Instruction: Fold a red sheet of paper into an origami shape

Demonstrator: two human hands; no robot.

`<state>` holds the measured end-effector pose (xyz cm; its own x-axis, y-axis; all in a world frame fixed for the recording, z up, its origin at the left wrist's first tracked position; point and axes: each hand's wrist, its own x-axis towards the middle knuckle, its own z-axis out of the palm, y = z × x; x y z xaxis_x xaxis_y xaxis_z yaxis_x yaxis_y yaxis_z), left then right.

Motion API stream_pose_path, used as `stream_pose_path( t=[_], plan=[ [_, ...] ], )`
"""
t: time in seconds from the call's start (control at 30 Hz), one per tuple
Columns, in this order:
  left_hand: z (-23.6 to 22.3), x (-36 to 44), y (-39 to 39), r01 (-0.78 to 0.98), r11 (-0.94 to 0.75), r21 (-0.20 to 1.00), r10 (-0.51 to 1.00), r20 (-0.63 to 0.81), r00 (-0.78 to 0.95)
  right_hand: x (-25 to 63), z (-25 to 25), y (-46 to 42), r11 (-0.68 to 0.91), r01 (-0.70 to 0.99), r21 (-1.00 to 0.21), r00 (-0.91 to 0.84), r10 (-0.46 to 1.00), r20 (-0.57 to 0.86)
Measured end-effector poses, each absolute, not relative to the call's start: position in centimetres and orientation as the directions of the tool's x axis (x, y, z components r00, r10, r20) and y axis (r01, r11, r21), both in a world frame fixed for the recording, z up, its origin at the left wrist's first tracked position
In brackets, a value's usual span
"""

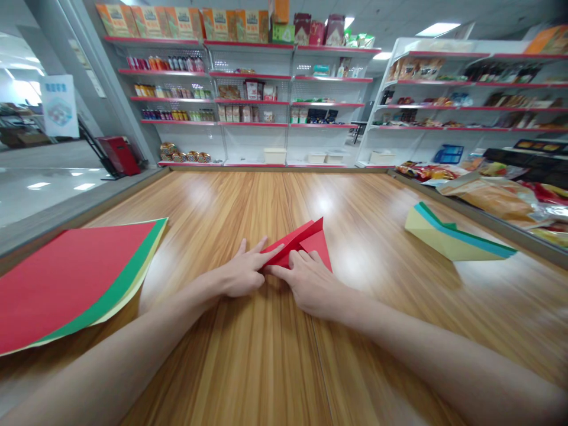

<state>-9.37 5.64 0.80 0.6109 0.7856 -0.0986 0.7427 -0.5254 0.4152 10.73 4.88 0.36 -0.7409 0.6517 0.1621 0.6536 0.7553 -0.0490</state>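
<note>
A folded piece of red paper (pixel 318 244) lies on the wooden table in front of me, one flap standing up at its upper right. My left hand (pixel 244 272) is at the paper's left end, fingers spread, with the index finger stretched along the fold. Curled over the near side of the same paper is my right hand (pixel 313 284), its thumb and fingers closed on the near edge. The fingers partly cover the paper's left and lower parts.
Sheets of red, green and pale yellow paper (pixel 80 272) lie stacked at the left. On the right sits a folded paper boat (pixel 444 239) in yellow, blue and green. Packaged goods (pixel 492 198) lie beyond the table's right edge. Stocked shelves (pixel 248 77) stand behind the table (pixel 266 367).
</note>
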Motion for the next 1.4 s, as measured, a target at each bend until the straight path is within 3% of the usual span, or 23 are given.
stream_pose_path(
  t=[0.1,0.2,0.33,0.53,0.73,1.0,1.17,1.4],
  plan=[
    [0.8,-9.4,5.5,0.746,-0.526,0.408,0.789,-0.094,0.607,11.1,0.2,4.9,0.797,0.599,-0.078,-0.771,0.601,0.213],
    [1.0,-9.1,5.2,0.755,-0.511,0.411,0.807,-0.073,0.585,12.1,0.2,5.2,0.863,0.469,-0.187,-0.79,0.505,0.348],
    [1.1,-8.7,4.8,0.767,-0.499,0.403,0.83,-0.031,0.557,13.9,0.2,6.3,0.779,0.528,-0.339,-0.542,0.616,0.572],
    [0.8,-8.4,4.9,0.786,-0.492,0.374,0.845,-0.013,0.535,14.3,-0.3,7.0,0.732,0.608,-0.306,-0.577,0.673,0.463],
    [0.8,-7.9,4.7,0.791,-0.468,0.394,0.864,0.015,0.504,13.4,-0.1,6.3,0.726,0.663,-0.184,-0.626,0.672,0.396],
    [0.2,-6.9,4.3,0.815,-0.421,0.398,0.894,0.032,0.446,13.6,0.3,6.7,0.747,0.65,-0.139,-0.686,0.655,0.316],
    [0.1,-7.3,4.8,0.8,-0.345,0.491,0.932,0.079,0.354,13.5,0.4,6.7,0.715,0.69,-0.114,-0.655,0.684,0.322],
    [-1.0,-9.0,6.7,0.664,-0.157,0.731,0.987,0.141,0.077,13.7,0.1,7.1,0.722,0.686,-0.09,-0.672,0.676,0.301]
  ],
)
